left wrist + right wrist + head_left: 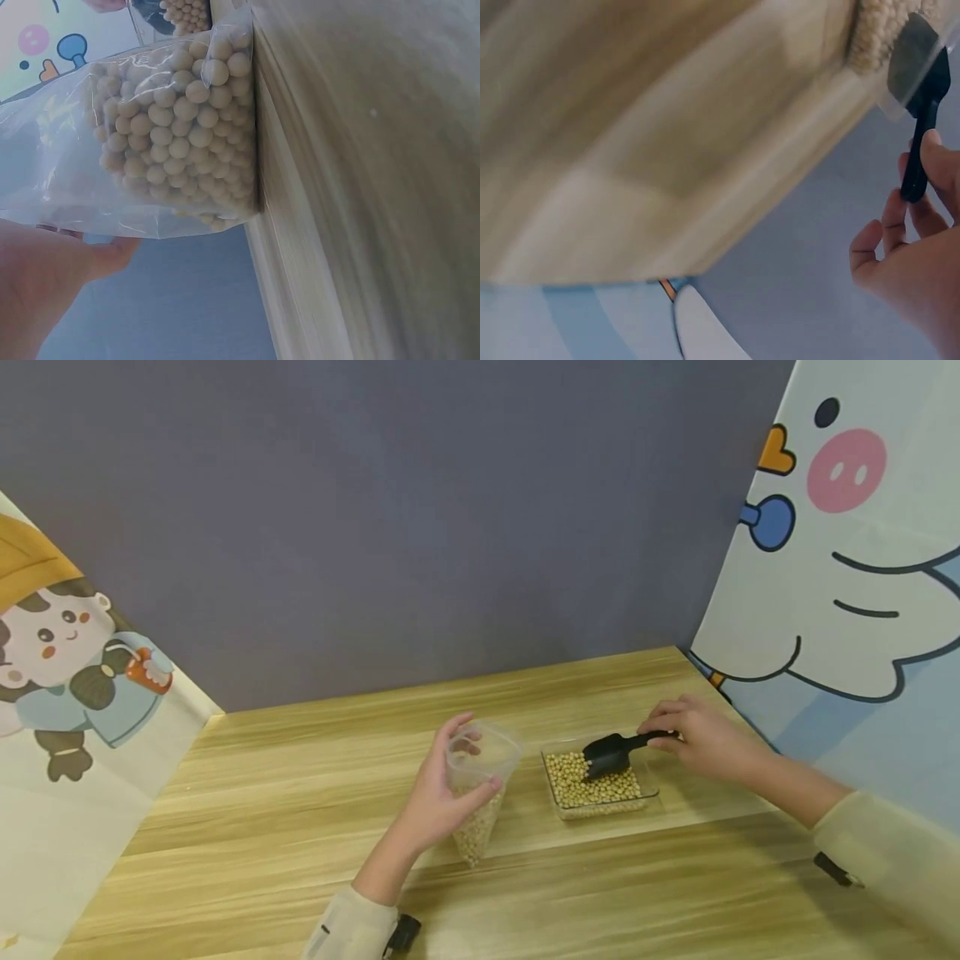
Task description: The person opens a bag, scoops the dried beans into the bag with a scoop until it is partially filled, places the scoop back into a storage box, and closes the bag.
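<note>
My left hand (441, 789) holds a clear plastic bag (480, 752) near its open top, thumb on the near side and fingers behind. Pale yellow soybeans (180, 135) fill the lower part of the bag, which stands upright on the table. To its right is a clear rectangular container (651, 792) with more soybeans (567, 785) in it. My right hand (708, 742) pinches the handle of a black scoop (609, 757) between thumb and fingers. The scoop's blade dips into the beans in the container, its handle leaning out over the right rim.
Both things stand on a wood-grain table (262, 810). A grey panel (412, 527) rises along the back edge. Printed cartoon panels flank it, a child figure (67, 643) on the left and a white character (847, 568) on the right.
</note>
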A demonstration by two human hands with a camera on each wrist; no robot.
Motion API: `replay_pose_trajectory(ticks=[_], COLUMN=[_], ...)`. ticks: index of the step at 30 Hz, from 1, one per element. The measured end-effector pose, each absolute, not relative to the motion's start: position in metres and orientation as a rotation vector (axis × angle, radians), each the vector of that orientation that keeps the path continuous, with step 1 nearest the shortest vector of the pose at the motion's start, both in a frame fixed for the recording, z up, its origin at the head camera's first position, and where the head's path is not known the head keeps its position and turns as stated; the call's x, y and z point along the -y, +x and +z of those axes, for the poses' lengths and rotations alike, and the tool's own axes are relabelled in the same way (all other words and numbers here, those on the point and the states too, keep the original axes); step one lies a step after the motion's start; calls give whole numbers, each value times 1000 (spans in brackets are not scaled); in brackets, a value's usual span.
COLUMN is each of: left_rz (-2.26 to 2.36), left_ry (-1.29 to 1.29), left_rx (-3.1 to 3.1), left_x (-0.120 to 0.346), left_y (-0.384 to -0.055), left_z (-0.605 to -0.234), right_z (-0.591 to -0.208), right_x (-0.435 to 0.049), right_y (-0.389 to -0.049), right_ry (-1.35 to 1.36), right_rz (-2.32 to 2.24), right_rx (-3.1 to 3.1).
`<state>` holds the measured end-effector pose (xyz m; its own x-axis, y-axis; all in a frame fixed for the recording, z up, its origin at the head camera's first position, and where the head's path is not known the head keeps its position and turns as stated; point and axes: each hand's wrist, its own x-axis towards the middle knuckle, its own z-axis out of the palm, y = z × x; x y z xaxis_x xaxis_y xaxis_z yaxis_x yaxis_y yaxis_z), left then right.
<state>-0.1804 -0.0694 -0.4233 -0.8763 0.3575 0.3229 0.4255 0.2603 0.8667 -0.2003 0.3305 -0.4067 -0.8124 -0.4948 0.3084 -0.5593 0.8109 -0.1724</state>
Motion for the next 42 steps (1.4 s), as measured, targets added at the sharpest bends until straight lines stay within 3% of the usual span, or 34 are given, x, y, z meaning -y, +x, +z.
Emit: replay_pose_trajectory(ticks=[12, 26, 42], left_rz=[-1704, -1694, -1691], left_ry=[-777, -786, -785], left_rx=[2485, 2489, 2497], left_x=[71, 71, 72], left_y=[-179, -180, -179], left_z=[-421, -421, -421], right_z=[-428, -432, -434], right_x=[-324, -317, -318], right_y=[-203, -202, -198], right_ry=[645, 824, 780], right_rz=[828, 765, 910], right_rx=[2873, 2777, 2865])
